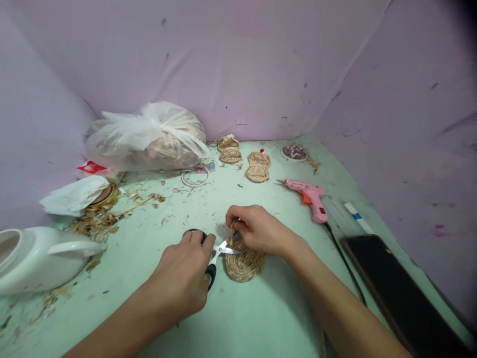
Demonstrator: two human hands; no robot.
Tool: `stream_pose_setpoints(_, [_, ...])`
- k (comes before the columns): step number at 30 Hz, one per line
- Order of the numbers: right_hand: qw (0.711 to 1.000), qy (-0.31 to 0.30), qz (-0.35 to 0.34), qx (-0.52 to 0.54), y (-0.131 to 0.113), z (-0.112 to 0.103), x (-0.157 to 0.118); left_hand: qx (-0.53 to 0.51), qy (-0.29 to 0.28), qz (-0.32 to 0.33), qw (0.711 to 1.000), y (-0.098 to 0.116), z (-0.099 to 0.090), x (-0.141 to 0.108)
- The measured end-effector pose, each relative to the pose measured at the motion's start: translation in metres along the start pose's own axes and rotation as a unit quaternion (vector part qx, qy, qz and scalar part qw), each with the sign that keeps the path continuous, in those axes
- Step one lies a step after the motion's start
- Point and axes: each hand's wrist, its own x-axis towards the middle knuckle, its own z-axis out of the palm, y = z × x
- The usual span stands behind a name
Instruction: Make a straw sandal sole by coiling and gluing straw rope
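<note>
My left hand (189, 271) is closed around the black handles of a small pair of scissors (217, 252). Their silver blades are spread and lie at the left edge of a round coil of braided straw cord (244, 266) on the table. With its fingers pinched together, my right hand (254, 226) holds the upright end of the cord (231, 233), just above the blades. The far right part of the coil is hidden under my right hand.
A pink glue gun (306, 196) and a dark phone (395, 288) lie at right. Behind are two woven straw pieces (258, 168), a dish of beads (294, 152) and a stuffed plastic bag (149, 136). A white pitcher (44, 258) lies at left among straw scraps (99, 221).
</note>
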Motion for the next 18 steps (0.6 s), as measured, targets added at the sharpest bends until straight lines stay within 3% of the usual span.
stream_pose_setpoints(10, [0.996,0.072,0.046,0.029,-0.002,0.009,-0.007,-0.067,-0.005,-0.026,0.997,0.005,0.002,0.002])
stream_pose_setpoints(18, [0.987,0.108,0.099,-0.057,-0.002,0.009,-0.014,-0.062,0.018,-0.028,0.998,0.007,0.004,0.006])
